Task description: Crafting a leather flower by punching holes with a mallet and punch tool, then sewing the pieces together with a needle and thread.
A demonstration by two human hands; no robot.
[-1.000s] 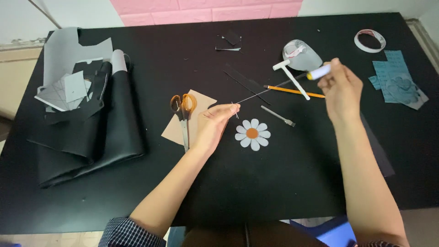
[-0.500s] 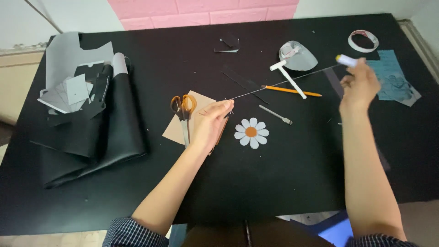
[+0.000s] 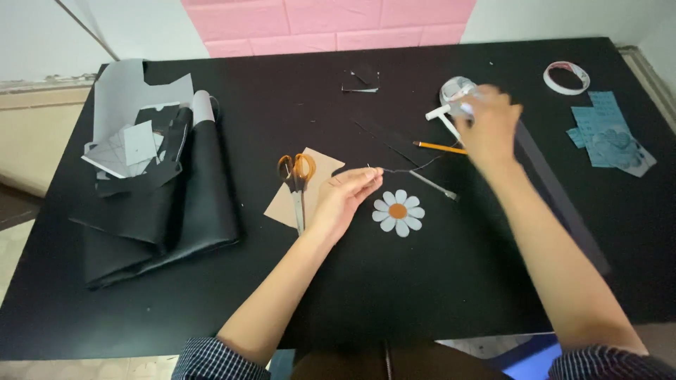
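Note:
My left hand [image 3: 345, 198] rests on the black table [image 3: 282, 84] and pinches a thin dark thread [image 3: 412, 167] at its near end, just above a white daisy cut-out with an orange centre [image 3: 398, 212]. The slack thread runs right toward my right hand [image 3: 491, 125]. That hand is blurred, at the back right, and closed around a small white object [image 3: 461, 109] beside a grey piece [image 3: 451, 88] and a white T-shaped tool [image 3: 440, 114].
Orange-handled scissors [image 3: 296, 177] lie on a tan card [image 3: 320, 169] left of my left hand. An orange pencil [image 3: 440, 148] and a metal pin tool [image 3: 433, 186] lie between my hands. Folded black material [image 3: 158, 211] with grey paper patterns [image 3: 123, 112] is at the left. A tape ring [image 3: 567, 76] and blue scraps [image 3: 609, 137] sit at the far right.
My right hand had pulled the thread taut up to the right; now it has come back down and left toward the grey piece, and the thread hangs slack. My left hand stayed put.

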